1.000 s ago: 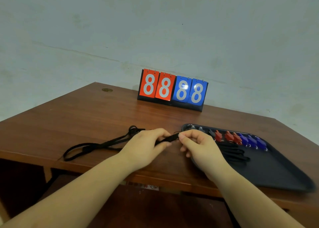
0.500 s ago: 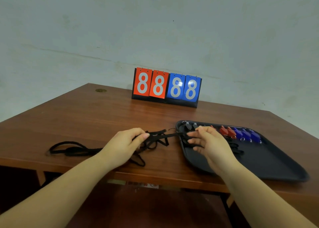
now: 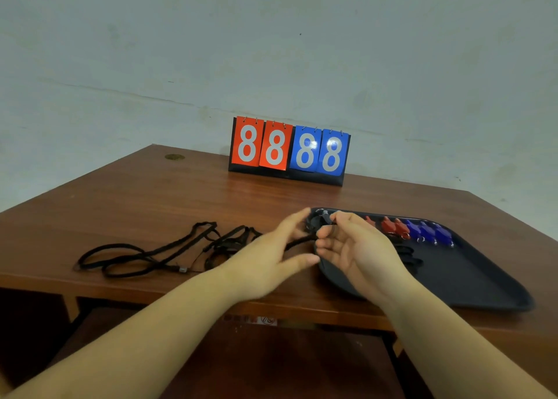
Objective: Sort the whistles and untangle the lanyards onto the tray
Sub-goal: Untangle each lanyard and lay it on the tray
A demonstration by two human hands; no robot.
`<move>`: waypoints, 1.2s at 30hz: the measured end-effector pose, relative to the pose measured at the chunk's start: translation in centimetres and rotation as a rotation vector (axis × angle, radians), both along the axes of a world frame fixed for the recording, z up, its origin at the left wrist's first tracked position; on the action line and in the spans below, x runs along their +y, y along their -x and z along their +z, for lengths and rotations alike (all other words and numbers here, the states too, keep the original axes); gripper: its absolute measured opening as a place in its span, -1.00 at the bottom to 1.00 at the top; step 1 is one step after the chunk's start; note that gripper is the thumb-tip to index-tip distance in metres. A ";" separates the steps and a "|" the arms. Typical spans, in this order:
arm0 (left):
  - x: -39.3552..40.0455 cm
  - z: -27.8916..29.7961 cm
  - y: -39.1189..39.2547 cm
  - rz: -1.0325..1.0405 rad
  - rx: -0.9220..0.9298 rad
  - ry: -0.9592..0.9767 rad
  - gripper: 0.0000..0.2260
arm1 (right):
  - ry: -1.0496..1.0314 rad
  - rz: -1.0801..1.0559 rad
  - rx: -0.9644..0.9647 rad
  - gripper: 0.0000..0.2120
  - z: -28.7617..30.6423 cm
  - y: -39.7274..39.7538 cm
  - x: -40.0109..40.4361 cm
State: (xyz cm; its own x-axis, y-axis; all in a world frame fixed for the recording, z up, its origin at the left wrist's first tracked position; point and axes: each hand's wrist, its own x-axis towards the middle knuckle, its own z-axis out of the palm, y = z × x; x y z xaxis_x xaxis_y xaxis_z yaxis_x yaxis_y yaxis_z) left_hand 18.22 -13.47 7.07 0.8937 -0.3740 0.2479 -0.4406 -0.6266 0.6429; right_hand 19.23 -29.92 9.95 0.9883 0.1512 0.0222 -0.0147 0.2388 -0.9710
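Observation:
A tangle of black lanyards [image 3: 169, 252] lies on the wooden table [image 3: 145, 199], left of my hands. One strand runs from it to the right, between the spread thumb and fingers of my left hand [image 3: 271, 256], which does not grip it. My right hand [image 3: 356, 247] pinches the dark end of that lanyard over the far left corner of the black tray [image 3: 471, 278]. Along the tray's far edge lie red whistles [image 3: 389, 226] and blue whistles [image 3: 428, 232]. Coiled black lanyards [image 3: 409, 255] rest on the tray, partly hidden by my right hand.
A flip scoreboard [image 3: 290, 152] showing 88 in red and 88 in blue stands at the back of the table against the wall. The table's front edge runs just under my wrists. The tray sits near the right front corner.
Both hands moved right toward the tray, pulling the lanyard end along. My left hand opened its fingers off the strand. The tangle spread out further on the table.

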 end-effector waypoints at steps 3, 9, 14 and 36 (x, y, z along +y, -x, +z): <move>-0.5 -0.5 -0.4 -0.067 0.048 0.014 -0.70 | 0.242 -0.067 -0.135 -0.82 0.0 0.1 -1.0; 1.7 -1.8 -0.7 0.006 0.017 -0.052 -0.83 | 1.078 -0.266 -0.401 -0.90 -1.2 -0.9 -5.7; 2.9 -1.9 -0.5 0.027 0.021 -0.067 -0.82 | 1.263 -0.272 -0.389 -0.82 -1.5 -1.1 -6.3; 6.7 -1.4 -1.9 0.227 0.026 -0.059 -0.77 | 0.673 -0.248 -0.159 -0.65 -0.3 -2.6 -8.7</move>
